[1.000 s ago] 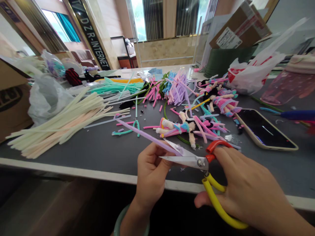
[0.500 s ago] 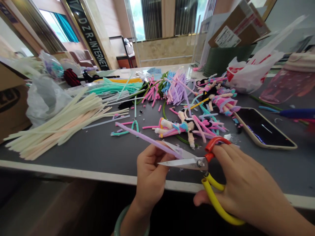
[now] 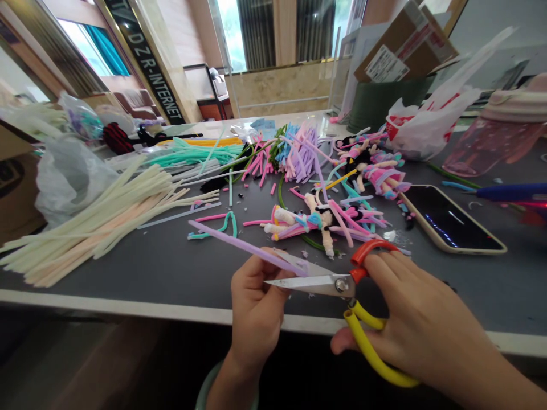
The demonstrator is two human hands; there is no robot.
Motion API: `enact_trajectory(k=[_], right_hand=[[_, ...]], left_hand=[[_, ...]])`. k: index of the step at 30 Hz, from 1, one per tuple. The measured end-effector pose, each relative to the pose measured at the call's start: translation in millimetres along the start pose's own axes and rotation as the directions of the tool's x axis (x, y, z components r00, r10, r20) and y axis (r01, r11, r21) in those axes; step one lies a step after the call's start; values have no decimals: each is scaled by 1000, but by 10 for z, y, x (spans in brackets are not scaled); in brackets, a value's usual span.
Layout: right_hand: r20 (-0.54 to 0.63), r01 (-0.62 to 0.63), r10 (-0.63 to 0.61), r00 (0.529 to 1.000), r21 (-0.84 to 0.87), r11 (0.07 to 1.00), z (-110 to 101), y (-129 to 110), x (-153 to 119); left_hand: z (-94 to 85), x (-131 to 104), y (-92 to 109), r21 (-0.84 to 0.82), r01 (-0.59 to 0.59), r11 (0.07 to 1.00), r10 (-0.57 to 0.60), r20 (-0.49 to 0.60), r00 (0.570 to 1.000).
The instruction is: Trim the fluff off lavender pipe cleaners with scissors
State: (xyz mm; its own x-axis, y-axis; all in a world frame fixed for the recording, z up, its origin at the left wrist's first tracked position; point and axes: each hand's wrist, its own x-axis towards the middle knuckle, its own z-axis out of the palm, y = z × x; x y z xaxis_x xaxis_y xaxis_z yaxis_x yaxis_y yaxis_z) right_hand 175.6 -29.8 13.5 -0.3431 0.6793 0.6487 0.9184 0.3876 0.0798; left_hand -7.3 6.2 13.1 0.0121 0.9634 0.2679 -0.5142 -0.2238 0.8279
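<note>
Pinched in my left hand [image 3: 257,304] is a lilac pipe cleaner [image 3: 239,245], its long end pointing up and left. My right hand [image 3: 421,319] grips scissors [image 3: 318,283] with one red and one yellow handle. The scissor blades are spread apart, and the short end of the pipe cleaner lies between them close to my left fingertips. Beyond my hands a pipe-cleaner doll [image 3: 305,219] rests on the grey table. A teal pipe cleaner [image 3: 233,224], bent into a loop, lies to its left.
Cream pipe cleaners [image 3: 102,210] lie in a pile on the left by a plastic bag [image 3: 68,176]. Lilac stems [image 3: 303,156] are bunched at the back. A phone [image 3: 453,219], a pink bottle [image 3: 482,136] and more dolls [image 3: 384,173] occupy the right. Small scraps litter the middle.
The whole view has shifted slightly, with objects a little further left in the picture. My hands, the scissors and the pipe cleaner hold nearly the same arrangement.
</note>
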Motion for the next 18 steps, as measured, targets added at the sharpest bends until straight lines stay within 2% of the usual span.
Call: enact_trajectory(k=[8,18], right_hand=[[16,12,-13,1000,6,1000,0,9,23],[3,24,-24,1000,36,999,-4,9,8]], left_hand=[[-4,-8,-17,-71,14,997,-13,23,1000],[18,-1,-7,-5,-11,1000,10,-26,1000]])
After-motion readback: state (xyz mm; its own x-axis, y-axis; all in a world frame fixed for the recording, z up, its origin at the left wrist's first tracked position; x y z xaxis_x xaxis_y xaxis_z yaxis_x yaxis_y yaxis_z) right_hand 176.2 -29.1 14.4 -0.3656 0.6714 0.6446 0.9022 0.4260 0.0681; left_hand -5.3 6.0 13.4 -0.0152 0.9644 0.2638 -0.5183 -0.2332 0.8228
